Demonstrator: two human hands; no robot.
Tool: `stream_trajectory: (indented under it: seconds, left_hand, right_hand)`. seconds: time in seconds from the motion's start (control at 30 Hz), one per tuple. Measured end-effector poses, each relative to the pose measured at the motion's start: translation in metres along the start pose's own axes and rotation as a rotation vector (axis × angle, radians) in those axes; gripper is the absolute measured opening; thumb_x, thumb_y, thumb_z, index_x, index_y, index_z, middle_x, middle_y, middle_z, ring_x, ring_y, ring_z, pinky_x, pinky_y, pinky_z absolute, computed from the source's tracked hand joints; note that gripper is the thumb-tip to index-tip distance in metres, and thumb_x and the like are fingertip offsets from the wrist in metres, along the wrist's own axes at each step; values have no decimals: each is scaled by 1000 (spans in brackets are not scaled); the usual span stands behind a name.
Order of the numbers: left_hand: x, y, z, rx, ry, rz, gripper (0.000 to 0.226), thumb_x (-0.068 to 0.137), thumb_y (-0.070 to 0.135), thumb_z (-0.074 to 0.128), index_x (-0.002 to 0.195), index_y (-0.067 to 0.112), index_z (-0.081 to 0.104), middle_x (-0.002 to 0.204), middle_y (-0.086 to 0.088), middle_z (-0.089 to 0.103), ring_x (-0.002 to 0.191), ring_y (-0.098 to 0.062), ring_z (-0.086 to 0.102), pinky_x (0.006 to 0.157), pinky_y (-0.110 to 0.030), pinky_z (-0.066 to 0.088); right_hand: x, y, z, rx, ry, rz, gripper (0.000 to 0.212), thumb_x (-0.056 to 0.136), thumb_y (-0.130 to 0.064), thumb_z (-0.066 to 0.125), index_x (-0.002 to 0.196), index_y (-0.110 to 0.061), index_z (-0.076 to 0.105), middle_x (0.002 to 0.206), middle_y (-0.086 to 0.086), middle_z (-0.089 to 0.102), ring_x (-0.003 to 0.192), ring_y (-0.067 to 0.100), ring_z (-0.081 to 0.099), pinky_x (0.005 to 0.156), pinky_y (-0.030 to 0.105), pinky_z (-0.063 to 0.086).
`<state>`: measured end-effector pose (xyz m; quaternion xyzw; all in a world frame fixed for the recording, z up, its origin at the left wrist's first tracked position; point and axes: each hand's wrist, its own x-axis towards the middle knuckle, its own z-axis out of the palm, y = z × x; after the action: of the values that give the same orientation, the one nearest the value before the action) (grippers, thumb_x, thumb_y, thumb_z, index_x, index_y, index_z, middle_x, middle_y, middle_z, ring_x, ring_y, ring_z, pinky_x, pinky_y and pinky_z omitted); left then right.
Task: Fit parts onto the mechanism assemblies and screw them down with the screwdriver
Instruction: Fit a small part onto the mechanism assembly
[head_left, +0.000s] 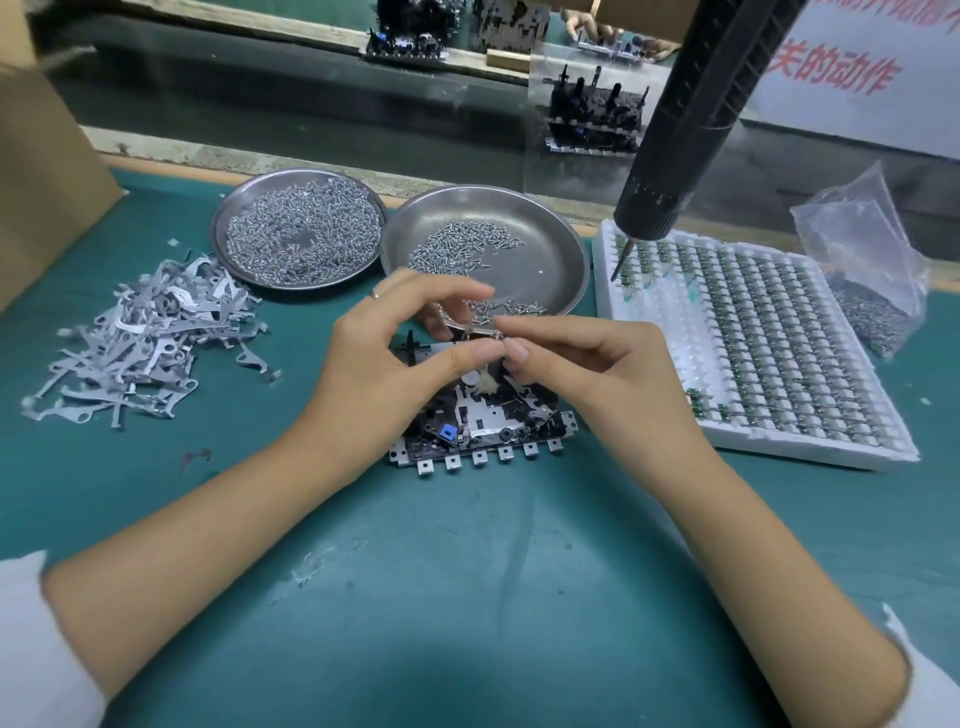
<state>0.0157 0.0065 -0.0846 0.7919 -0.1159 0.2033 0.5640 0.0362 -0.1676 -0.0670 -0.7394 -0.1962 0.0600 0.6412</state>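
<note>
Both hands met over the middle of the green desk (467, 597). The left hand (384, 364) and the right hand (587, 364) together pinched a small metal part (470, 332) between thumbs and fingertips, just above the far edge of the mechanism assembly (483, 421), which lay flat on the desk beneath them. A ring sat on one left finger.

Beyond the hands stood two round steel dishes: the left dish (228, 208) thickly filled with screws, the right dish (561, 244) holding a thinner scatter. To the left lay a loose pile of grey metal levers (140, 343), too many to count, beside a cardboard box (36, 171). To the right lay one white foam tray (810, 452) with rows of small green-topped parts, and past it a clear plastic bag (862, 270) of more screws. The black electric screwdriver (691, 130) hung above the tray's far left corner, bit pointing down. Further assemblies stood stacked at the far side. A sign at far right bore red Chinese characters, "的动作" being readable.
</note>
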Motion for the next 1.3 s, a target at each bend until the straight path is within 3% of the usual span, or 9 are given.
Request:
stream_trajectory:
  seconds: [0.27, 0.33, 0.57, 0.7, 0.87, 0.97, 1.1, 1.2, 1.3]
  left_hand:
    - [-1, 1, 0, 24, -11, 12, 40, 73, 18, 77, 108, 24, 61, 91, -1, 62, 79, -11, 55, 81, -14, 43]
    - [-1, 4, -1, 48, -35, 32, 38, 74, 19, 76, 109, 23, 61, 91, 2, 61, 80, -9, 55, 82, -14, 43]
    - [-5, 11, -13, 106, -176, 112, 38, 74, 26, 75, 109, 19, 64, 95, 8, 62, 86, -3, 55, 84, -15, 43]
    - [-20, 5, -19, 43, -111, 19, 21, 81, 27, 67, 102, 27, 65, 94, 5, 66, 83, -2, 58, 82, -10, 41]
    - [-24, 1, -16, 37, -7, -63, 10, 90, 26, 59, 96, 31, 66, 94, 9, 68, 88, -5, 61, 87, -33, 50]
    - [-25, 1, -15, 52, 1, -57, 11, 90, 27, 58, 96, 28, 67, 93, 8, 68, 87, -9, 63, 85, -37, 50]
    - [-26, 2, -15, 69, -5, -55, 14, 90, 26, 57, 97, 22, 68, 90, 5, 67, 85, -11, 62, 84, -34, 50]
    - [-26, 5, -15, 95, -20, -48, 13, 90, 26, 56, 95, 25, 67, 89, 9, 66, 85, -7, 60, 83, -20, 46]
    - [-27, 8, -15, 145, -17, -24, 16, 90, 25, 55, 95, 20, 69, 88, 5, 66, 85, -12, 60, 82, -27, 45]
  right_hand:
    - [-1, 1, 4, -93, 50, -89, 23, 81, 1, 71, 99, -14, 72, 89, 0, 72, 80, 9, 67, 71, 21, 53]
    - [-2, -1, 5, -118, 63, -108, 26, 81, 2, 71, 100, -15, 71, 89, -1, 70, 81, 9, 66, 69, 26, 55]
    - [-17, 7, -1, -362, 89, -284, 22, 78, -11, 73, 98, -20, 72, 90, -6, 71, 87, 19, 63, 79, 32, 50]
    - [-24, 20, -1, -546, 50, -414, 14, 77, -10, 74, 90, -13, 77, 88, -2, 72, 81, 22, 59, 76, 25, 46]
    - [-23, 29, 5, -690, -1, -574, 11, 76, -8, 76, 87, -11, 78, 88, 2, 73, 77, 28, 57, 73, 40, 49]
    - [-23, 31, 5, -701, -3, -594, 10, 76, -9, 76, 86, -11, 78, 89, 2, 73, 78, 27, 58, 73, 43, 48]
    - [-23, 30, 5, -709, -3, -614, 9, 76, -10, 76, 85, -11, 78, 89, 2, 73, 77, 27, 58, 73, 43, 48]
    - [-24, 29, 5, -713, -9, -630, 8, 77, -11, 76, 85, -11, 77, 89, 2, 73, 76, 27, 58, 72, 43, 48]
    - [-24, 29, 6, -738, -23, -631, 10, 75, -9, 77, 85, -12, 78, 90, 2, 73, 76, 28, 59, 72, 44, 48]
